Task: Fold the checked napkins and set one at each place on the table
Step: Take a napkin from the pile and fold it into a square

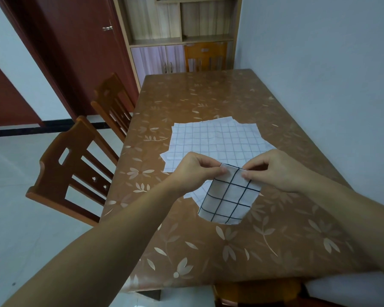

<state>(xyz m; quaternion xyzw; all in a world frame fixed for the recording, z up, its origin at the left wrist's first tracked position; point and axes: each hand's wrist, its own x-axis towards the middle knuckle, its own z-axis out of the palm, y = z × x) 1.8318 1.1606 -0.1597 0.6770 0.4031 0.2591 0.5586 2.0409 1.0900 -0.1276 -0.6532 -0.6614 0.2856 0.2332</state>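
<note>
While both hands are raised over the near middle of the brown leaf-patterned surface (pixel 208 251), the left hand (pixel 195 171) and right hand (pixel 273 171) each pinch a top corner of the small folded white napkin with dark blue checks (pixel 228 200), fingers (pixel 217 171) curled tight on the cloth. Its lower edge hangs toward the surface; contact unclear. Just behind, a loose pile of flat white checked napkins (pixel 215 138) lies mid-surface. Two brown wooden chairs (pixel 75 169) stand at the left side. Light wooden shelf cabinet (pixel 177 36) at the far end, contents unclear; dark red door (pixel 75 52) beside it.
</note>
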